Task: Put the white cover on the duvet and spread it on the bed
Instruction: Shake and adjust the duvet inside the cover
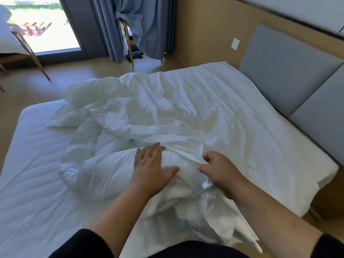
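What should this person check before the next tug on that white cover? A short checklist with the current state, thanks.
1. Right hand pinching the cover edge: ok.
2. Left hand flat on the duvet, steadying it: ok.
3. Duvet lying flat: not ok, bunched.
4. Duvet corner inside the cover: cannot tell.
5. Bed has free space to spread on: ok.
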`<state>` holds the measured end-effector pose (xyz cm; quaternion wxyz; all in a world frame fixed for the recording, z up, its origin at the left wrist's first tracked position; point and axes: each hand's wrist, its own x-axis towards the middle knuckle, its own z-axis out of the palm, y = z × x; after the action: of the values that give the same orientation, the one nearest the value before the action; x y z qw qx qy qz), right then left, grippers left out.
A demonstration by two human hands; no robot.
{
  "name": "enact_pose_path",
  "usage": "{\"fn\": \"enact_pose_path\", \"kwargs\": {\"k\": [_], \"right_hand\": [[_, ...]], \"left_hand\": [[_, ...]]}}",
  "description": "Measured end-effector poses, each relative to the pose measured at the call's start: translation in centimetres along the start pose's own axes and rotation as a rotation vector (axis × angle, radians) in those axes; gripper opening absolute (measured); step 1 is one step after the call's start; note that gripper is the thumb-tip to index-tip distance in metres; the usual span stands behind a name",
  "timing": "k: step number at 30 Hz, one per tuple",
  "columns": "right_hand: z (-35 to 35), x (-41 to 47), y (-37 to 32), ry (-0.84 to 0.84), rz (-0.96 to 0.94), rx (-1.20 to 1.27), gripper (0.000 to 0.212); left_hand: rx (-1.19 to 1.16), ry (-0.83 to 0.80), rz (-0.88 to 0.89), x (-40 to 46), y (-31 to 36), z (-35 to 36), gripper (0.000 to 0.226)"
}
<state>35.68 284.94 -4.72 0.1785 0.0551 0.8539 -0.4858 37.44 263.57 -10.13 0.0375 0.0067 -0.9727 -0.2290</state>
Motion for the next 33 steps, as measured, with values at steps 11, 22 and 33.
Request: {"fn": "enact_pose_path", "kwargs": {"k": [11, 22, 33], "right_hand": [[0.2, -1.2, -3.0, 0.076, -0.22, -0.116, 0.009], [2.3, -4.0, -8.1, -0.025, -0.266, -0.02, 0.015], [-0.8, -0.3, -4.0, 0.156, -0.319, -0.245, 0.034]], "left_hand": [[-0.246, -0.545, -0.05, 1.8, -2.0, -0.8, 0.034], [-1.668, -0.684, -0.079, -1.1, 1.8, -4.9, 0.061], [-1.062, -0.353, -0.193, -1.4, 3.2, -1.4, 0.013]]}}
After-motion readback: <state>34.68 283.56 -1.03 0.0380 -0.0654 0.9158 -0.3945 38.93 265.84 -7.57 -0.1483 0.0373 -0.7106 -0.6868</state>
